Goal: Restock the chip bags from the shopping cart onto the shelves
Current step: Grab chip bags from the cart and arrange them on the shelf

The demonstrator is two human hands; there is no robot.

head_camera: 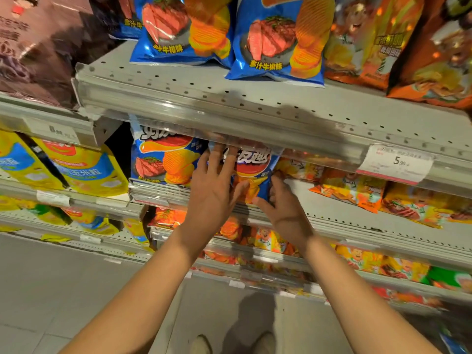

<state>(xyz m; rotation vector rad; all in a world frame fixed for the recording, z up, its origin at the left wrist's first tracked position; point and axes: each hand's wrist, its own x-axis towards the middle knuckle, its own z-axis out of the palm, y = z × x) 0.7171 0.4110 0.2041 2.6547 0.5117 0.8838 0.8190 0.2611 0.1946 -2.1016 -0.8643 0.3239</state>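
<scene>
A blue chip bag (255, 169) stands at the front of the second shelf (339, 213), under the upper shelf's edge. My left hand (214, 192) lies flat against the bag's left face with straight, spread fingers. My right hand (281, 208) holds the bag's lower right edge, fingers curled round its side and thumb on its front. Another blue bag (163, 159) of the same kind stands just to its left. The shopping cart is out of view.
The upper shelf (229, 103) carries two blue steak-flavour bags (278, 39) and orange bags (370, 39). Orange bags (350, 190) lie on the second shelf to the right. Yellow bags (84, 169) fill the left unit. A price tag (396, 163) hangs at right. My shoes (265, 343) show on the floor.
</scene>
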